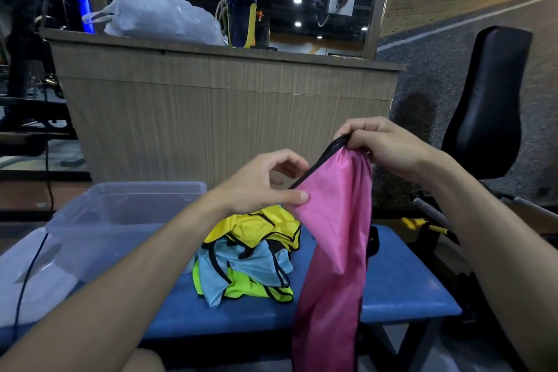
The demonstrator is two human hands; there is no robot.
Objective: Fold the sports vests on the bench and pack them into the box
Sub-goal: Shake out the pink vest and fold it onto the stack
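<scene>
Both forearms raised, left hand (265, 181) pinching with thumb and fingers, right hand (383, 142) gripping higher

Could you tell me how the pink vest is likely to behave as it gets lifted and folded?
Probably very floppy: the pink vest hangs in a limp, narrow drape below the right hand and left hand. Likely light, since pinching fingers carry it. Its slight sheen suggests it may slip out of folds.

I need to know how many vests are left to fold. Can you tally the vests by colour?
Pink vest: 1, held by both hands
Yellow vest: 1
Light blue vest: 1
Neon green vest: 1
Total: 4 visible; more could hide in the pile.
</scene>
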